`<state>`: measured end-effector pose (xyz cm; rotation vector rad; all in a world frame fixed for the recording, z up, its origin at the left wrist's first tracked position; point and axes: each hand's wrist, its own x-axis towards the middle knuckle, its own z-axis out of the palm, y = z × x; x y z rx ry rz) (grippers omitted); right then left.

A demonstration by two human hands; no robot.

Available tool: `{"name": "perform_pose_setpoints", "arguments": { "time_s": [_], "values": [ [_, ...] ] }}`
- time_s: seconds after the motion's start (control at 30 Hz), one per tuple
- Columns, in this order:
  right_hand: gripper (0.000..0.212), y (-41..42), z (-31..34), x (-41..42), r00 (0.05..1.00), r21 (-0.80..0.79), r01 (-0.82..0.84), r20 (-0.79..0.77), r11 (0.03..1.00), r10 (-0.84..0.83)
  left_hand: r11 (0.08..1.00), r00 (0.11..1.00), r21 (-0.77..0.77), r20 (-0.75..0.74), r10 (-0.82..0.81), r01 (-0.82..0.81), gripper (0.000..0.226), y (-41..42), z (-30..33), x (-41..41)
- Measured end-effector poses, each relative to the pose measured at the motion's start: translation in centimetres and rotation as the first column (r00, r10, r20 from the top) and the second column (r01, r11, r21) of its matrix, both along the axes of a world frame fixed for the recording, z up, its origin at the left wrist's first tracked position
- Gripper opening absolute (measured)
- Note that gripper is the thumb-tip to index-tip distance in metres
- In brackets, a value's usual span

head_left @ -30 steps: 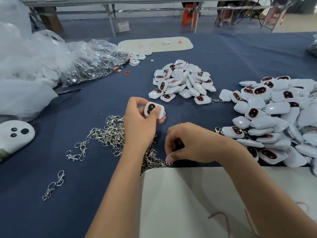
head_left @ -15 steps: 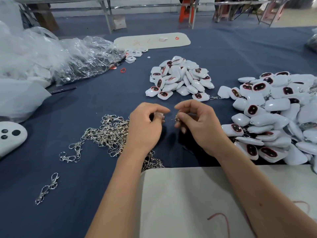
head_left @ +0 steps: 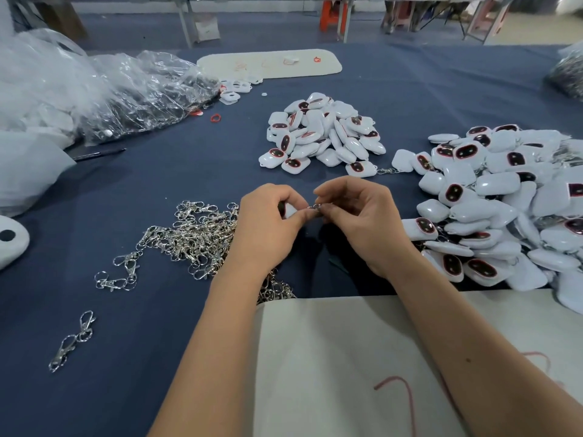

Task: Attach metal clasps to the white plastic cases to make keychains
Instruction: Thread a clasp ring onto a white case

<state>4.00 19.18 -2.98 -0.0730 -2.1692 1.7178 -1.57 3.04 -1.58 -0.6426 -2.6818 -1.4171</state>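
Observation:
My left hand point(head_left: 268, 227) grips a white plastic case point(head_left: 288, 211), mostly hidden inside its curled fingers. My right hand point(head_left: 356, 222) pinches a small metal clasp point(head_left: 315, 208) right against the case, so the fingertips of both hands meet above the blue cloth. A tangled heap of silver clasps point(head_left: 192, 238) lies just left of my left wrist. A pile of white cases point(head_left: 321, 134) sits beyond my hands. A larger pile of cases point(head_left: 498, 203) spreads out at the right; one case at its left edge has a clasp on it.
Crumpled clear plastic bags point(head_left: 126, 93) fill the far left. Two loose clasps point(head_left: 71, 340) lie near left. A black pen point(head_left: 101, 154), a red rubber ring point(head_left: 216, 117) and a white tray point(head_left: 268, 63) rest on the blue table point(head_left: 157, 171). A white sheet point(head_left: 340, 357) lies under my forearms.
My right hand rose from the clasps near the table's front edge to meet my left hand. My left hand closed round the case, which was plainly showing a second ago.

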Motion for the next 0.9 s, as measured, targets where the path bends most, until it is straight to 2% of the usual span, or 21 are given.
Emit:
{"name": "perform_pose_setpoints", "arguments": {
  "time_s": [0.13,0.3,0.43,0.5,0.6,0.67,0.73,0.83,0.9],
  "values": [
    [0.029,-0.3,0.0,-0.1,0.999,0.094,0.041,0.013,0.995,-0.042,1.0,1.0,0.015,0.019,0.002,-0.002,0.01,0.1,-0.1,0.0],
    [0.015,-0.7,0.1,0.0,0.995,0.286,0.094,-0.06,0.954,-0.08,0.997,0.998,0.061,0.049,0.033,-0.036,0.016,0.2,-0.4,-0.2],
    [0.019,-1.0,0.1,0.1,0.985,0.357,0.156,-0.131,0.921,-0.116,0.982,0.992,0.162,0.1,0.079,-0.094,0.012,0.5,-0.3,0.0],
    [0.01,-1.3,0.3,0.1,0.978,0.326,0.174,-0.169,0.929,-0.123,0.938,0.98,0.315,0.172,0.097,-0.148,0.01,0.7,0.1,0.0],
    [0.007,-1.6,0.1,0.2,0.999,0.236,0.011,-0.036,0.972,-0.003,0.839,0.951,0.506,0.305,0.046,-0.203,0.01,1.8,0.4,0.7],
    [0.005,-1.5,-0.1,0.1,0.999,0.178,-0.044,0.021,0.983,0.041,0.811,0.931,0.554,0.363,-0.033,-0.187,0.01,2.6,0.4,1.4],
    [0.007,-1.2,-0.1,-0.2,0.999,0.126,-0.024,0.036,0.992,0.02,0.812,0.924,0.563,0.373,-0.085,-0.152,0.01,3.1,0.3,1.7],
    [0.02,-1.0,-0.2,-0.4,0.999,0.065,0.025,0.042,0.998,-0.028,0.807,0.924,0.577,0.365,-0.117,-0.126,0.009,3.0,0.3,1.7],
    [0.028,-1.0,-0.3,-0.5,0.996,0.088,0.065,0.056,0.994,-0.07,0.781,0.901,0.613,0.399,-0.17,-0.124,0.008,2.9,0.4,1.8]
  ]
}}
